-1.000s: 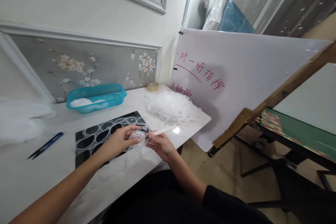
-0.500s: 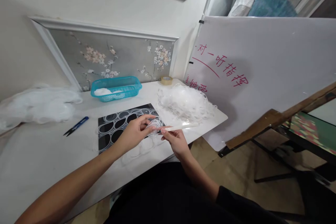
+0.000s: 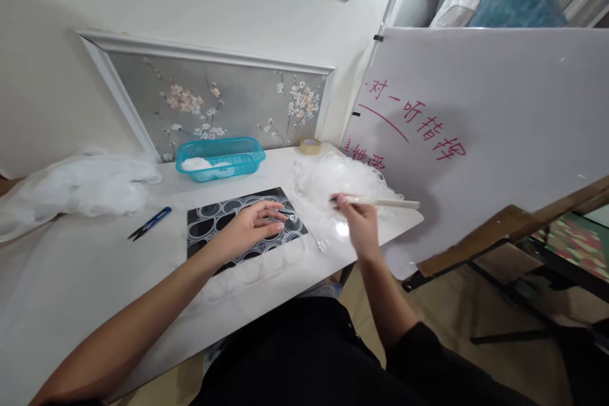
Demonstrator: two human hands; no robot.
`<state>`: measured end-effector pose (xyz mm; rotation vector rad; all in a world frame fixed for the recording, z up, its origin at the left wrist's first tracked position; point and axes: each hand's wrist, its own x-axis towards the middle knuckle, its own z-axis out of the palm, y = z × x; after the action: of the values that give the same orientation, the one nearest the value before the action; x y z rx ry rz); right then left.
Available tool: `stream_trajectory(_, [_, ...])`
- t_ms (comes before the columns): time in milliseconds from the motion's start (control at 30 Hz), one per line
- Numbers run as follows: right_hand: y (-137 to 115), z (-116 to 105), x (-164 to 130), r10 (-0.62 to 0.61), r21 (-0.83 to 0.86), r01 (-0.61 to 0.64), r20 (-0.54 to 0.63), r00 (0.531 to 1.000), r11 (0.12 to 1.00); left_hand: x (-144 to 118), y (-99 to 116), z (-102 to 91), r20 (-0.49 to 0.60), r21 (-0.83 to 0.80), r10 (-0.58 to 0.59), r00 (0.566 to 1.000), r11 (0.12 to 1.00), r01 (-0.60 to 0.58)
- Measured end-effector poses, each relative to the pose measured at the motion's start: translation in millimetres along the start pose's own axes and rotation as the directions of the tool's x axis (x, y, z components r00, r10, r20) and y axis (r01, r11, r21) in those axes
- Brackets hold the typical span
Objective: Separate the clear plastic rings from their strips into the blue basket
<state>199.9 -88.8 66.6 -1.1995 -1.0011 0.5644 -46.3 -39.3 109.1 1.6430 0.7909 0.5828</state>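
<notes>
My left hand (image 3: 254,226) rests over a dark rectangular sheet (image 3: 200,230) covered with rows of pale loops. Its fingers are apart with nothing between them. Out to the right, my right hand (image 3: 360,223) grips a long slim white tool (image 3: 397,203) with a dark tip; its exact kind is unclear. The hand hovers at the near side of a heap of translucent white rings (image 3: 328,174) and is slightly blurred. Along the sheet's near edge, more faint loops (image 3: 257,273) lie on the white table (image 3: 109,292).
Behind the sheet stands a blue plastic basket (image 3: 221,171) with white material inside. Blue thread snips (image 3: 151,223) lie to the left, near a bundle of white mesh (image 3: 90,184). A tape roll (image 3: 309,146) sits at the back. A whiteboard (image 3: 504,108) stands close on the right.
My right hand has moved right and away from the sheet, toward the ring heap, still with the white tool. My left hand has let go of the pale rings and opened over the sheet.
</notes>
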Motion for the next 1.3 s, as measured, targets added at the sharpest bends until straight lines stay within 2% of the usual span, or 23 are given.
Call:
stream_trajectory(33, [0,-10,21,-0.111,-0.176,0.096,-0.076,0.991,0.980,1,-2,-2.0,0.020,0.040,-0.005,1.000,0.999,0.004])
stream_trajectory(67, [0,-19,43,-0.199,-0.369,0.145,-0.111,0.974,0.918,1,-3,-3.8,0.038,0.077,-0.016,0.999,0.997,0.013])
stream_trajectory(100, [0,-27,64,-0.234,-0.536,0.142,-0.107,0.966,0.832,2,-5,-5.4,0.051,0.109,-0.028,0.998,0.994,0.022])
stream_trajectory(167, [4,-36,97,-0.131,-0.722,0.080,-0.015,0.991,0.687,1,-10,-8.1,0.070,0.177,-0.037,0.997,0.984,0.024])
stream_trajectory(233, [9,-37,117,-0.007,-0.769,0.043,0.051,0.999,0.638,-1,-14,-10.2,0.093,0.276,-0.032,0.995,0.961,0.005])
stream_trajectory(300, [15,-34,123,0.015,-0.745,0.050,0.080,0.997,0.666,-3,-18,-12.2,0.112,0.425,-0.019,0.994,0.905,-0.030])
stream_trajectory(433, [28,-10,109,-0.069,-0.620,0.136,0.132,0.989,0.773,3,-38,-13.7,0.125,0.672,0.010,0.992,0.735,-0.092])
stream_trajectory(533, [43,28,90,-0.055,-0.466,0.177,0.264,0.963,0.867,19,-64,-11.9,0.144,0.741,-0.005,0.990,0.663,-0.104])
stream_trajectory(633, [68,71,76,-0.016,-0.320,0.172,0.438,0.899,0.932,33,-92,-10.4,0.168,0.763,0.007,0.986,0.632,-0.134])
stream_trajectory(700, [86,94,70,0.005,-0.251,0.133,0.483,0.876,0.959,37,-107,-9.5,0.184,0.767,0.048,0.982,0.618,-0.174])
stream_trajectory(767, [101,107,67,0.038,-0.210,0.071,0.475,0.879,0.975,37,-116,-7.7,0.201,0.777,0.100,0.974,0.589,-0.221])
stream_trajectory(867, [113,106,63,0.085,-0.169,-0.010,0.443,0.892,0.985,34,-121,-2.5,0.230,0.812,0.146,0.962,0.517,-0.272])
stream_trajectory(1067, [112,84,55,0.147,-0.168,-0.080,0.437,0.887,0.983,33,-117,7.6,0.233,0.895,0.137,0.963,0.357,-0.268])
stream_trajectory(1300, [110,84,51,0.147,-0.243,-0.032,0.472,0.869,0.970,28,-100,12.3,0.145,0.915,0.254,0.956,0.334,-0.227])
